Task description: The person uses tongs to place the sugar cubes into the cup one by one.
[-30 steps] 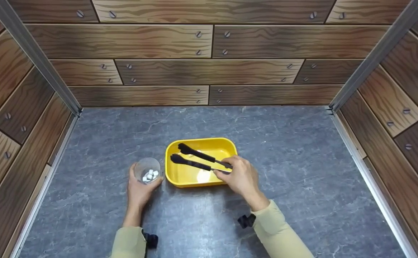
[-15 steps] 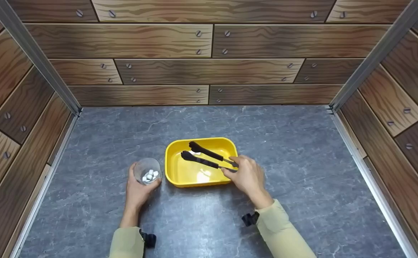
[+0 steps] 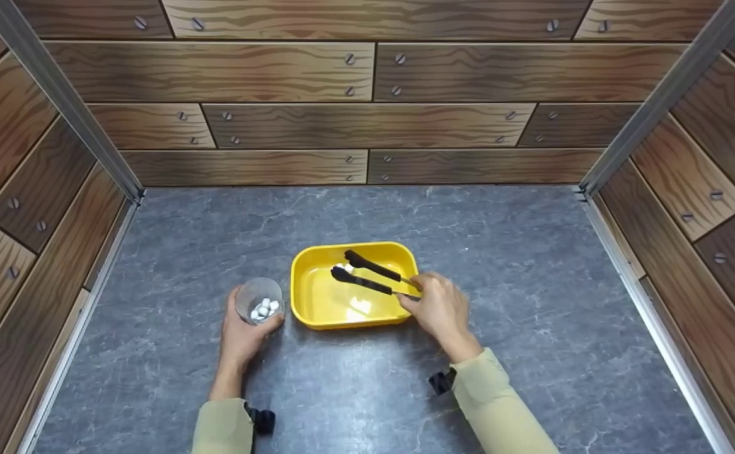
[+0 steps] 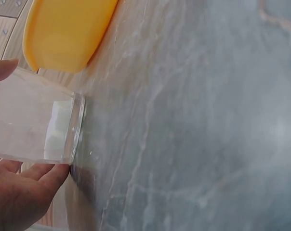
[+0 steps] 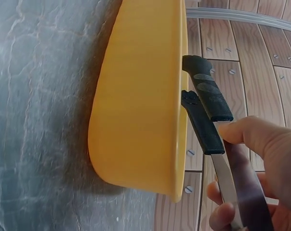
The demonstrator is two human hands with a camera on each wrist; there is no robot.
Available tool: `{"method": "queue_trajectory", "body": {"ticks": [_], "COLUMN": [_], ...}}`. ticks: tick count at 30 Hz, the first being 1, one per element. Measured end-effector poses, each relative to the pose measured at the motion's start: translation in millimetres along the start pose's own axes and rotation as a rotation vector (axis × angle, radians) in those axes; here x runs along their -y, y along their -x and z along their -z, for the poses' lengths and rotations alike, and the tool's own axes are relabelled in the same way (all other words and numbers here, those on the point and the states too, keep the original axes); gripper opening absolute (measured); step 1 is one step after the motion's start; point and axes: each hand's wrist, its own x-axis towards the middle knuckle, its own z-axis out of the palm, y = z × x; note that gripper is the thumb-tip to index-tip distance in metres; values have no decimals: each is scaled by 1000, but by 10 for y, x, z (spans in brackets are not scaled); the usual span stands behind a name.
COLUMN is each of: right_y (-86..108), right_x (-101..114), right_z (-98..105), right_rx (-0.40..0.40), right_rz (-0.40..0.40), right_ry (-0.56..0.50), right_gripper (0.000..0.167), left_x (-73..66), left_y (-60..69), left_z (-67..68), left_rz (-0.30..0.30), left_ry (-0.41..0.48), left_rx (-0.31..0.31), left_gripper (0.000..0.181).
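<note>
My left hand (image 3: 240, 340) holds a clear cup (image 3: 259, 289) with several small white pieces (image 3: 265, 308) at its bottom. In the left wrist view, thumb and fingers lie on opposite sides of the cup (image 4: 25, 120), whose base is at the floor. My right hand (image 3: 438, 309) pinches black-tipped tongs (image 3: 367, 284) by their metal arms, over a yellow tub (image 3: 342, 325). The tong arms stand apart. A few white pieces (image 3: 350, 268) show in the tub near the tips, partly hidden by them. From the right wrist, the tong heads (image 5: 210, 94) dip behind the tub's rim.
Grey marbled floor (image 3: 519, 252) surrounds the tub and cup. The cup stands just left of the tub with a narrow gap. Wood-patterned walls (image 3: 367, 126) enclose the back and both sides, with metal posts (image 3: 657, 107) in the corners.
My right hand has drawn the tongs to the right across the tub, baring white pieces near the tips. The left hand and cup have stayed nearly still.
</note>
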Motion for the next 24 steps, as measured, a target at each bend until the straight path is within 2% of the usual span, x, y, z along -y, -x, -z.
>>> {"method": "queue_trajectory", "body": {"ticks": [8,24], "right_y": [-25,-72], "right_x": [-45,-68], "right_z": [-41,-142], "right_rx": [-44,-92], "right_rz": [45,130], "right_ry": [93,152], "right_gripper": [38,35], "left_x": [-8,9], "left_y": [-11,-41], "left_z": [9,10], "left_rz": [9,-6], "left_ry": [9,15], "left_rx": [34,26], "left_gripper": [104,103]}}
